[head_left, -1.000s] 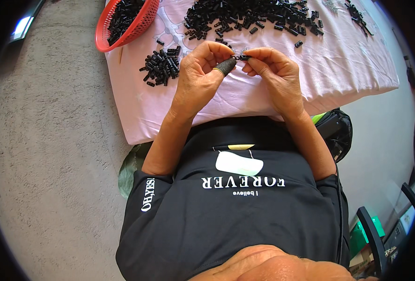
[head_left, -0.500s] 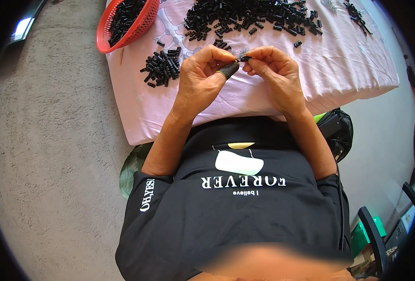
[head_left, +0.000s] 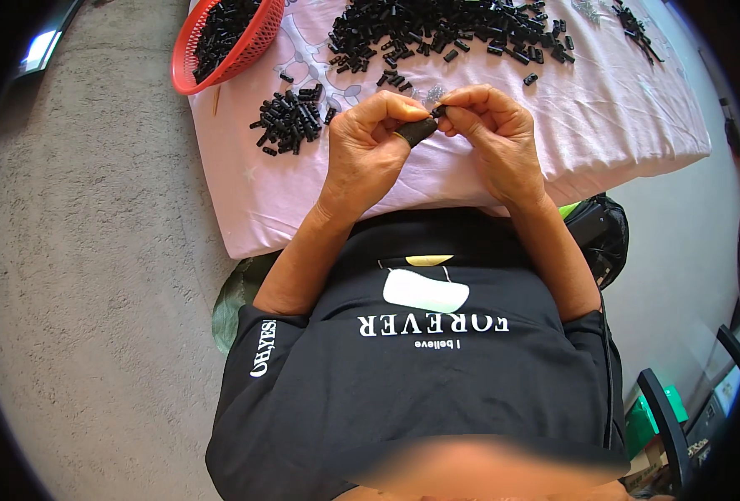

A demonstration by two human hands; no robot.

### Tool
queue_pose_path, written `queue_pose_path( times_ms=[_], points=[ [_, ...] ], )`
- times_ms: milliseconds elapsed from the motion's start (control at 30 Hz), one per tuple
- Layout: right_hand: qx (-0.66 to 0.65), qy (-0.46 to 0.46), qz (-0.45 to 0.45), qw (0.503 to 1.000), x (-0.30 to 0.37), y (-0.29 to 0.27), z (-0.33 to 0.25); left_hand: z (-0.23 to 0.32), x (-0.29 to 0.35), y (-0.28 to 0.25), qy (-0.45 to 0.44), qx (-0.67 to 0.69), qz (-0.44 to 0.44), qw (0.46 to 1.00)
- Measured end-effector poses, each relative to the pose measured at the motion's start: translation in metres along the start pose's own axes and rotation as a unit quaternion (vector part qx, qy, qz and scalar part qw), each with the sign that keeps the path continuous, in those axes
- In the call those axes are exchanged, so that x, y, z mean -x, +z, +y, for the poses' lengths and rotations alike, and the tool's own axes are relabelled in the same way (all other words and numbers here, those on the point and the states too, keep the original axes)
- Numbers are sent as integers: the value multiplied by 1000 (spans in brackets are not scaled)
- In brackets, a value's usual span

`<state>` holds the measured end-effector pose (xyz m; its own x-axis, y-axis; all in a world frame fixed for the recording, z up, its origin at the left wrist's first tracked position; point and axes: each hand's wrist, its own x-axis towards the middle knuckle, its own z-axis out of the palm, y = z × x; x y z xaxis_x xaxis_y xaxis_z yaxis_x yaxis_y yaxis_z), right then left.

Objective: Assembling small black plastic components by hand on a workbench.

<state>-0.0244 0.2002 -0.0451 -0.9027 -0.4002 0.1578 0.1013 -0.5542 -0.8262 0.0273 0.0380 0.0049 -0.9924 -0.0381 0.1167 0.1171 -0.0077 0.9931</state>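
Observation:
My left hand [head_left: 366, 146] and my right hand [head_left: 501, 142] meet above the near part of the table, both closed in a pinch. Between their fingertips is a small black tubular piece [head_left: 438, 110], mostly hidden by the fingers. A dark finger cot [head_left: 417, 131] covers my left thumb. Just beyond the fingertips lie tiny clear bits [head_left: 428, 94] on the cloth. Several loose black pieces [head_left: 394, 80] rest close by. Left of my left hand sits a small heap of similar black pieces [head_left: 288, 122].
A pink patterned cloth [head_left: 628, 125] covers the table. A large pile of black pieces [head_left: 453, 29] spreads at the back. At the far left stands a red basket [head_left: 260, 48] holding more. Thin black strips [head_left: 634, 32] and clear bits [head_left: 587, 10] lie at the far right.
My left hand has shifted slightly right, closer to my right hand, and less of the black piece shows. The loose pieces and clear bits beyond are now more exposed.

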Motion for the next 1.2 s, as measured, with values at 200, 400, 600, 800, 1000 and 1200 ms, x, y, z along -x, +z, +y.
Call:
queue_pose_path(
  times_ms=[200, 400, 600, 800, 1000, 1200],
  points=[
    [-18, -3, -6, 1000, 0, -1, -3, 4, -1, 0, 26, -33, -23, 999],
    [-67, 37, -8, 997, 0, 2, -10, 10, -6, 2, 59, -100, -32, 993],
    [-79, 48, -44, 995, 0, 0, -11, 22, -12, -3, 139, -254, -111, 951],
    [-106, 65, -61, 990, -1, -3, -11, 25, -10, 1, 157, -278, -112, 941],
    [-138, 99, -75, 983, -1, -7, -12, 29, -5, 6, 165, -297, -87, 936],
    [-153, 125, -84, 977, 0, -7, -12, 28, -3, 13, 155, -273, -55, 948]
  ],
)
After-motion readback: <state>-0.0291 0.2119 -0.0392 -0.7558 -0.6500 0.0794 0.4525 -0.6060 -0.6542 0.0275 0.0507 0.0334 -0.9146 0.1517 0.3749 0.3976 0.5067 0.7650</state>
